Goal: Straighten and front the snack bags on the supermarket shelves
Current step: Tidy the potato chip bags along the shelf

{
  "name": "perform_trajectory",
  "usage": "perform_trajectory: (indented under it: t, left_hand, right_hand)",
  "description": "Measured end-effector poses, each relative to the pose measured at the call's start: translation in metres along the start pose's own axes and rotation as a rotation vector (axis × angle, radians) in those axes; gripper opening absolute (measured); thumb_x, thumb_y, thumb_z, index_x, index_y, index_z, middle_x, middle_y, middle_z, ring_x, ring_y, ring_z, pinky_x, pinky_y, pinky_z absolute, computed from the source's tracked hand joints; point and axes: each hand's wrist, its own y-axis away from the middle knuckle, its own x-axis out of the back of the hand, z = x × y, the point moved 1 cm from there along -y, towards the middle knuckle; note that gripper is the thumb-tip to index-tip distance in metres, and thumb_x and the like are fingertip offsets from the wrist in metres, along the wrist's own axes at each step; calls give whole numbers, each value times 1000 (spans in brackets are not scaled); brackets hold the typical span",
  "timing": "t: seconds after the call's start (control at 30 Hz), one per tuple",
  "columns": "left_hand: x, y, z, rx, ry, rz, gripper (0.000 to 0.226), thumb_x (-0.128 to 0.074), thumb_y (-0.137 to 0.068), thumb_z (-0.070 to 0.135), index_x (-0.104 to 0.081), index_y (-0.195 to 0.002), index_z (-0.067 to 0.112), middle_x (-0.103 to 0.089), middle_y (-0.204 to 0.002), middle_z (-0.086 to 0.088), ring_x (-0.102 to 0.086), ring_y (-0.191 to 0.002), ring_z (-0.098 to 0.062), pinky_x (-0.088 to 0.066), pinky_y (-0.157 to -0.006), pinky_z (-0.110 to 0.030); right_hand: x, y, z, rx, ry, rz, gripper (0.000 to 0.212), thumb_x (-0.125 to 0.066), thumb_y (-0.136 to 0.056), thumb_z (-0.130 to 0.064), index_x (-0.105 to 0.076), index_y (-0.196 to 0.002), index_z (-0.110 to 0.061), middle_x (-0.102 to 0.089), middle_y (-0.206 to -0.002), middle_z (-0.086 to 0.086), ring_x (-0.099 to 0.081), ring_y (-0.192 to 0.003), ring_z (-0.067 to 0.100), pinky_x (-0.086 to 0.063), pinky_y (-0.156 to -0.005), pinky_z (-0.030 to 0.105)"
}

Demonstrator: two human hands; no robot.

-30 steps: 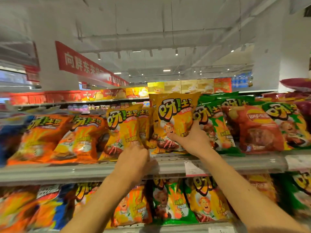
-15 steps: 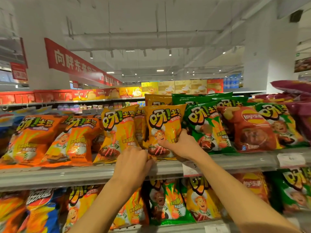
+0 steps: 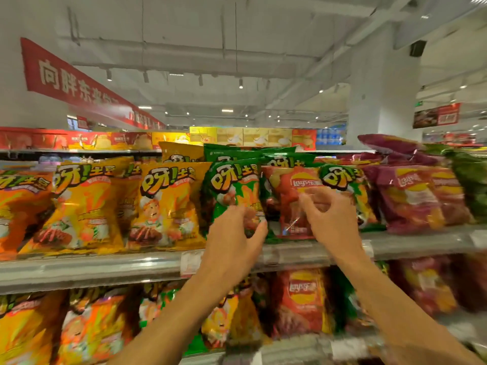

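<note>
On the upper shelf point(image 3: 105, 267) stand rows of snack bags. My left hand point(image 3: 234, 233) is at the lower part of a green snack bag point(image 3: 232, 185), fingers and thumb curled onto its bottom right corner. My right hand point(image 3: 326, 214) hovers in front of a red Lay's bag point(image 3: 295, 180) that stands among the green bags, its fingers loosely curved and holding nothing. Left of the green bag, two yellow bags point(image 3: 168, 204) stand upright facing front. The picture is blurred by motion.
Orange bags point(image 3: 15, 206) fill the shelf's left end, and purple Lay's bags point(image 3: 411, 196) and dark green bags point(image 3: 471, 185) lean at the right. The lower shelf point(image 3: 295, 349) holds more yellow, green and red bags. A white pillar point(image 3: 382, 96) rises behind.
Both hands have left the yellow bags and moved right: the left to the green bag, the right to the red Lay's bag. The view has swung right too.
</note>
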Motion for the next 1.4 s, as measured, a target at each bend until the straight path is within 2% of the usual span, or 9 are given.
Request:
perform_trajectory:
  t: [0.17, 0.3, 0.43, 0.53, 0.67, 0.73, 1.07, 1.27, 1.4]
  left_hand:
    - [-78, -23, 53, 216, 58, -78, 82, -61, -87, 58, -31, -150, 15, -44, -148, -3, -42, -134, -20, -35, -104, -30]
    - [-106, -47, 66, 480, 105, -190, 129, -57, -63, 88, -7, -157, 17, -26, -160, -9, -32, -143, -29, -33, -112, -46]
    - [-117, -64, 63, 662, 159, -280, 151, -61, -40, 94, -5, -157, 15, -29, -160, -7, -36, -141, -29, -35, -110, -44]
    - [-124, -72, 55, 690, 196, -322, 146, -72, -41, 88, -16, -155, 15, -40, -153, -5, -45, -134, -26, -42, -108, -44]
    - [-129, -77, 43, 700, 249, -340, 133, -78, -41, 82, -31, -147, 17, -52, -139, 1, -53, -122, -21, -47, -100, -41]
    - [-130, -76, 40, 683, 293, -337, 126, -80, -42, 80, -34, -143, 19, -55, -129, 7, -55, -114, -16, -47, -89, -33]
    - [-131, -69, 40, 590, 381, -219, 108, -85, -53, 65, -36, -138, 21, -60, -120, 9, -59, -111, -14, -50, -96, -34]
    - [-125, -66, 42, 529, 453, -148, 95, -85, -52, 60, -36, -128, 30, -56, -105, 23, -55, -87, 7, -44, -53, -7]
    - [-126, -69, 39, 522, 473, -109, 90, -88, -56, 55, -39, -127, 29, -59, -104, 22, -58, -86, 8, -45, -52, -6]
  right_hand:
    - [79, -36, 73, -63, 112, 68, 44, -67, -93, -41, -62, -127, -14, -68, -106, -3, -66, -101, 16, -52, -84, 28]
    - [100, -66, 119, -183, 266, -168, 88, -66, -88, -59, -34, -153, -10, -48, -147, 13, -47, -134, 29, -42, -107, 44]
    - [89, -95, 144, -298, 253, -418, 118, -68, -75, -75, -17, -159, -10, -36, -158, 13, -38, -143, 31, -39, -111, 44]
    - [77, -119, 158, -376, 199, -493, 113, -73, -64, -80, -39, -146, -9, -58, -136, 8, -57, -121, 27, -51, -96, 40]
    - [66, -134, 174, -422, 29, -587, 56, -84, -64, -64, -69, -93, -19, -73, -95, -6, -65, -88, 9, -54, -72, 29]
    - [61, -133, 177, -407, -26, -592, 43, -88, -65, -55, -70, -93, -28, -74, -96, -6, -67, -92, 11, -52, -70, 26]
    - [58, -119, 152, -284, 301, -436, 79, -76, -67, -73, -52, -118, -16, -65, -110, 5, -65, -101, 29, -57, -89, 48]
    - [65, -114, 128, -171, 417, -324, 78, -74, -71, -72, -48, -119, -15, -60, -100, 3, -64, -106, 33, -51, -96, 51]
    - [91, -121, 125, -186, 432, -275, 84, -74, -69, -74, -49, -122, -14, -64, -103, 4, -65, -103, 32, -54, -91, 49]
